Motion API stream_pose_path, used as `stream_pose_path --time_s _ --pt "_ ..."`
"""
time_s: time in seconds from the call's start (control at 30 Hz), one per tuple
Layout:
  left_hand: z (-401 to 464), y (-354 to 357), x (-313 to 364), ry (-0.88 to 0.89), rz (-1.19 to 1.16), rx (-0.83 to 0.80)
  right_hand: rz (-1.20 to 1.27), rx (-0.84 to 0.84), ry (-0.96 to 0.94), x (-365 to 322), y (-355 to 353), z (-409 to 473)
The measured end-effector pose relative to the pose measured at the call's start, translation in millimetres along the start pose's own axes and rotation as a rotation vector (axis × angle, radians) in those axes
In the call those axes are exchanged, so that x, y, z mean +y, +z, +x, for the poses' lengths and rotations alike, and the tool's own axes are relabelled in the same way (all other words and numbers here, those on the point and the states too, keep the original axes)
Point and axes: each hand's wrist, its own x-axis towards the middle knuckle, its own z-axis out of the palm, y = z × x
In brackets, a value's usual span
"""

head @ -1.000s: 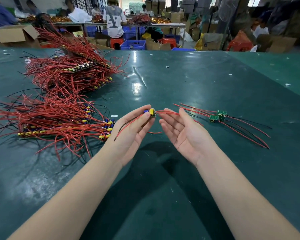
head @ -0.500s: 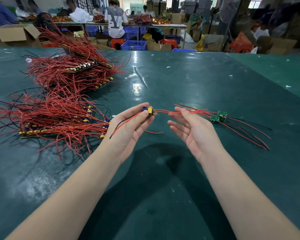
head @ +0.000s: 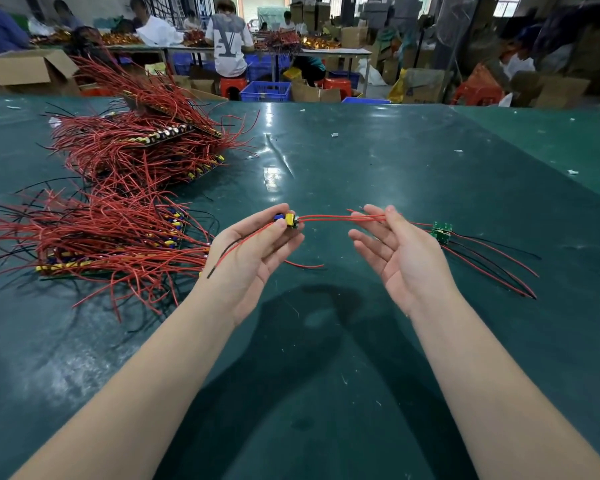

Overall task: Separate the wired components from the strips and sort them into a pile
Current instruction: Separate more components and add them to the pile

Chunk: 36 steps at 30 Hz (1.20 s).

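The left hand (head: pixel 253 251) pinches a small, light yellow-and-blue wired part (head: pixel 289 220) above the green desk (head: pixel 395 168), its bendy red wires (head: pixel 336 218) crossing the open right hand's fingers (head: pixel 378 216); hold the hard body.

Your left hand (head: pixel 253 251) pinches a small wired component (head: pixel 289 220) at its fingertips. Its red wires (head: pixel 329 217) run across to your right hand (head: pixel 395 251) (palm up, fingers relaxed). Strips (head: pixel 118 216) lie heaped at the left of the green table (head: pixel 378 161).

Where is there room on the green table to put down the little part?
Bare green table spreads between the red wire strips and the small sorted pile, and also below both hands. The left side is crowded with wires. The left hand pinches the component.
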Motion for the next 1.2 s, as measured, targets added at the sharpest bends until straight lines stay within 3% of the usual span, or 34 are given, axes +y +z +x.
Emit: stream_pose_path --time_s 0.23,0.37,0.53,0.7,1.07,1.2 --pt "-2.7 2.3 2.0 0.022 0.11 -0.028 -0.289 0.118 -0.134 2.2 -2.1 2.3" --pt "-3.3 3.6 1.1 0.039 0.122 -0.014 -0.294 0.161 -0.177 3.1 -1.8 1.2" --pt "-2.8 5.2 -0.1 0.038 0.058 -0.002 0.116 -0.038 0.068 3.0 8.2 -3.6" --pt "-6.8 12.0 -8.7 0.026 0.08 -0.045 0.009 -0.216 0.044 16.4 17.2 -7.4" --pt "-7.8 8.7 -12.3 0.11 0.289 -0.051 -0.268 -0.112 -0.145 20.1 12.7 -7.5" --pt "-5.7 6.7 -10.2 0.098 0.282 -0.051 -0.186 -0.093 -0.082 15.1 16.3 -8.1"
